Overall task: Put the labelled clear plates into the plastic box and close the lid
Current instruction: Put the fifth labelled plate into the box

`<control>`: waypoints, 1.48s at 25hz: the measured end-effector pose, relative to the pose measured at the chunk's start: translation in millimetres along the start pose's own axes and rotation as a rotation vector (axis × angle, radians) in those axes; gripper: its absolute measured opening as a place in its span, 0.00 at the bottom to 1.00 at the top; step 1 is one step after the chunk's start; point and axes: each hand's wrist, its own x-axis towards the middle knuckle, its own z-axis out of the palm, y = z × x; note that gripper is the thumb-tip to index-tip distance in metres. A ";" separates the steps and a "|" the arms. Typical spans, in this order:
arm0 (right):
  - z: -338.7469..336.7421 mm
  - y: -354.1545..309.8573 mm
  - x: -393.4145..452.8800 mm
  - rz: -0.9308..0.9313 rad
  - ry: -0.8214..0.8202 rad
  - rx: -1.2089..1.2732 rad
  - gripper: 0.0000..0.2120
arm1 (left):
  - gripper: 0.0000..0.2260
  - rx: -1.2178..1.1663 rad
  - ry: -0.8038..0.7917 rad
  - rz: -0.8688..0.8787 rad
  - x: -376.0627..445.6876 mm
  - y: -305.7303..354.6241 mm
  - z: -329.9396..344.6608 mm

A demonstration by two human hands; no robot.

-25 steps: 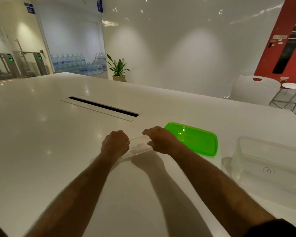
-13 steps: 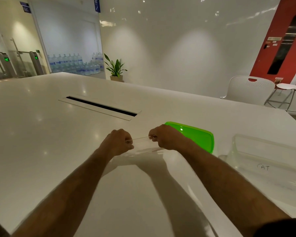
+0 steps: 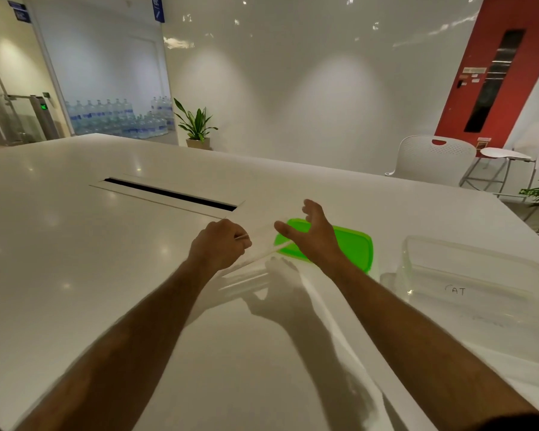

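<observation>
My left hand (image 3: 218,244) pinches the near left edge of a thin clear plate (image 3: 262,241), which is lifted and tilted above the white table (image 3: 75,259). My right hand (image 3: 311,234) hovers with fingers spread at the plate's right end, over the green lid (image 3: 352,244); I cannot tell if it touches the plate. More clear plates (image 3: 246,281) lie stacked on the table just below. The clear plastic box (image 3: 479,290) stands open to the right, with "CAT" written on its near wall.
A long dark cable slot (image 3: 168,194) runs across the table behind my hands. A white chair (image 3: 433,160) and a stool stand past the table's far right edge. A potted plant (image 3: 196,126) sits by the far wall.
My right hand has let go of the plate and spread its fingers. The left hand has lifted the plate higher off the stack.
</observation>
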 end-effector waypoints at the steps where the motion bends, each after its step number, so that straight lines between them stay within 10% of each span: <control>1: 1.9 3.9 -4.8 0.112 -0.021 0.194 0.46 | 0.08 0.028 0.039 0.023 -0.1 2.9 0.5; 6: -5.9 16.9 -15.6 0.345 -0.271 0.795 0.29 | 0.12 0.204 0.243 0.302 -0.9 7.5 10.1; 13: -26.8 8.7 -14.5 0.432 -0.422 0.711 0.24 | 0.09 0.373 0.519 0.859 -0.5 -0.3 20.7; 19: -28.7 -0.9 -13.4 0.376 -0.281 0.645 0.08 | 0.21 0.448 0.517 0.829 -0.4 -5.5 28.5; 27: -33.9 -17.4 -10.7 0.344 -0.210 0.592 0.21 | 0.20 0.573 0.648 0.681 1.4 7.9 45.3; 37: -51.9 -11.7 -0.2 -0.083 -0.323 0.289 0.25 | 0.24 -0.952 0.292 0.181 -5.4 49.2 56.6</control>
